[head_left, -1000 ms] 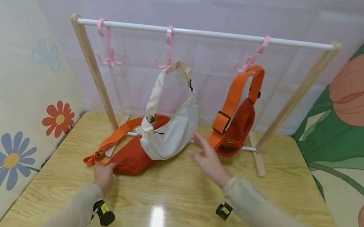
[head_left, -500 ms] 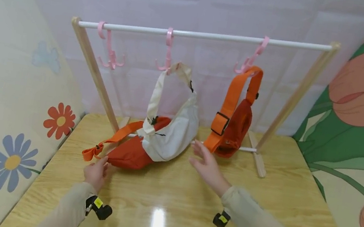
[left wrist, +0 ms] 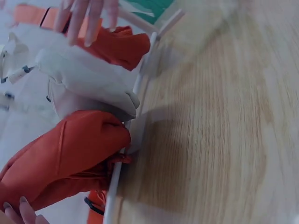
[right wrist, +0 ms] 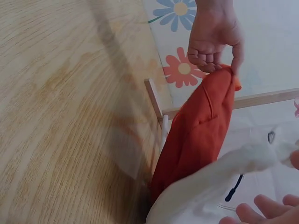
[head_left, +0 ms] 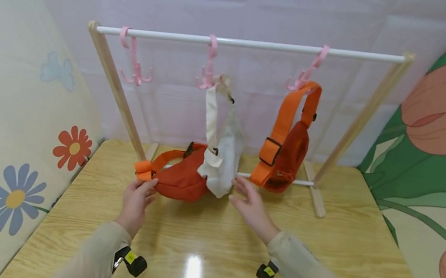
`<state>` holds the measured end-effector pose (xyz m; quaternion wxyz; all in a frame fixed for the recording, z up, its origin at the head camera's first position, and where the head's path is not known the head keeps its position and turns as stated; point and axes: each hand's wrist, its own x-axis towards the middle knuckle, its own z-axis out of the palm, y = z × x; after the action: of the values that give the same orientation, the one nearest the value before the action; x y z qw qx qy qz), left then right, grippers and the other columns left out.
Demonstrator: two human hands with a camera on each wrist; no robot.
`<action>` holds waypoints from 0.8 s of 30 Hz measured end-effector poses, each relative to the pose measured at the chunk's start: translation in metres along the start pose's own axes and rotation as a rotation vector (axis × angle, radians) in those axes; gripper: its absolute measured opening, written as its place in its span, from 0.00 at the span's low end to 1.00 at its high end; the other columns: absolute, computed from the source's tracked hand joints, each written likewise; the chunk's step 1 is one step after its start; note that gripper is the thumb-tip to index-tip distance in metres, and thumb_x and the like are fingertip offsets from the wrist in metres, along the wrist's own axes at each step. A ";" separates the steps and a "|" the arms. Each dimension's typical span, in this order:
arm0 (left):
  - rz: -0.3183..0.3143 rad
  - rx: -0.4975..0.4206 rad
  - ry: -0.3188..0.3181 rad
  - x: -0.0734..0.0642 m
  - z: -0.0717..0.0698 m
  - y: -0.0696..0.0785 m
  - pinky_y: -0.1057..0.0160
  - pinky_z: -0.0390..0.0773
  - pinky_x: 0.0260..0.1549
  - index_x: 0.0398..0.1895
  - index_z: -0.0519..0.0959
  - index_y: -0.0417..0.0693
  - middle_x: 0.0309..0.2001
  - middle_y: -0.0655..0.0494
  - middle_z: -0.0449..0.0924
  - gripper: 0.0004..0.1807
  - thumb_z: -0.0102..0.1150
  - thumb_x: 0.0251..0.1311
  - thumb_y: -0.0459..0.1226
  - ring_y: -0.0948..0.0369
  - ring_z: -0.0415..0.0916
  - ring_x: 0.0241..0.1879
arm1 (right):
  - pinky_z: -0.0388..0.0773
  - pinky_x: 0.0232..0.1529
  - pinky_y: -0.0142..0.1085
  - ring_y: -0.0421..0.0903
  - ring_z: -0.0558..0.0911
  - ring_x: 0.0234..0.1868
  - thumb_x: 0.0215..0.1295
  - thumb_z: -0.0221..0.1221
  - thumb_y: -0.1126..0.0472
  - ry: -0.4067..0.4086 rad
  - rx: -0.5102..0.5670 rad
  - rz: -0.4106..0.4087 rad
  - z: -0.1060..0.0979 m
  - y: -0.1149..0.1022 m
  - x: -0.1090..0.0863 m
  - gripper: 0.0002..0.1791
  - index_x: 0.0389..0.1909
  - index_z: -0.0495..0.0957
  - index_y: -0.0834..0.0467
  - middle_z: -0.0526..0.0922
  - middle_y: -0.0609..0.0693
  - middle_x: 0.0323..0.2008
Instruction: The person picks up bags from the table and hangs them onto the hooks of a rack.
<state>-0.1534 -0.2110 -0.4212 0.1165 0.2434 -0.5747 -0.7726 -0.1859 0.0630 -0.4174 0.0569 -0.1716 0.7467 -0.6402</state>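
My left hand (head_left: pixel 136 203) pinches the near left end of a red waist bag (head_left: pixel 183 179), just below its bundled orange strap (head_left: pixel 143 170). In the right wrist view, that end of the red bag (right wrist: pixel 196 130) sits between thumb and fingers. Its other end lies against a white waist bag (head_left: pixel 227 159), which hangs by its strap from the middle pink hook (head_left: pixel 208 66) and is turned nearly edge-on. My right hand (head_left: pixel 253 209), fingers extended, is beside the white bag's lower right side and grips nothing. In the left wrist view, the red bag (left wrist: pixel 74 144) partly covers the white one.
A rack with a white top rail (head_left: pixel 264 46) and wooden legs (head_left: pixel 118 93) stands on the wooden table (head_left: pixel 229 266). Another red waist bag (head_left: pixel 289 161) with an orange strap hangs from the right pink hook (head_left: pixel 303 76). A left pink hook (head_left: pixel 135 69) carries no bag.
My left hand has lifted the red bag's end up and to the right. The white bag has turned edge-on, and its hook has shifted slightly right. The right hand has barely moved.
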 end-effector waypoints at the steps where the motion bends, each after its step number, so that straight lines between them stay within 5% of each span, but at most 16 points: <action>1: 0.025 0.027 -0.013 -0.002 0.002 0.000 0.71 0.73 0.29 0.37 0.73 0.47 0.23 0.67 0.77 0.05 0.60 0.63 0.33 0.69 0.74 0.24 | 0.67 0.61 0.54 0.67 0.66 0.64 0.66 0.53 0.75 0.007 0.000 -0.004 0.000 -0.001 0.000 0.29 0.67 0.58 0.74 0.67 0.71 0.63; 4: 0.106 0.105 -0.047 -0.006 0.009 -0.001 0.70 0.72 0.32 0.41 0.73 0.45 0.27 0.66 0.75 0.09 0.63 0.62 0.35 0.69 0.72 0.28 | 0.68 0.60 0.54 0.66 0.68 0.62 0.65 0.53 0.76 0.045 -0.006 -0.028 -0.002 -0.003 -0.001 0.28 0.66 0.60 0.74 0.69 0.71 0.61; 9: 0.235 0.108 -0.081 -0.011 0.019 -0.001 0.72 0.72 0.33 0.40 0.74 0.43 0.29 0.62 0.72 0.11 0.66 0.60 0.32 0.68 0.69 0.31 | 0.70 0.59 0.52 0.66 0.70 0.61 0.63 0.54 0.79 0.115 0.009 -0.102 -0.006 -0.008 -0.003 0.30 0.66 0.60 0.76 0.69 0.71 0.61; 17: 0.329 0.080 -0.102 -0.023 0.033 0.008 0.70 0.74 0.38 0.41 0.75 0.41 0.35 0.58 0.74 0.11 0.66 0.59 0.31 0.65 0.71 0.35 | 0.65 0.63 0.51 0.63 0.67 0.64 0.62 0.53 0.80 0.204 -0.005 -0.221 -0.010 -0.017 -0.006 0.29 0.65 0.61 0.76 0.68 0.71 0.63; 24: 0.388 0.060 -0.142 -0.028 0.046 0.014 0.69 0.75 0.42 0.46 0.76 0.37 0.38 0.57 0.78 0.11 0.62 0.63 0.33 0.63 0.74 0.39 | 0.68 0.61 0.34 0.37 0.70 0.62 0.58 0.50 0.86 0.228 0.069 -0.477 -0.009 -0.027 -0.007 0.28 0.62 0.63 0.79 0.67 0.75 0.61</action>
<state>-0.1545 -0.1647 -0.3909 0.2151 0.0762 -0.6403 -0.7335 -0.1768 0.0705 -0.3909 -0.1742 -0.2674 0.6643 -0.6759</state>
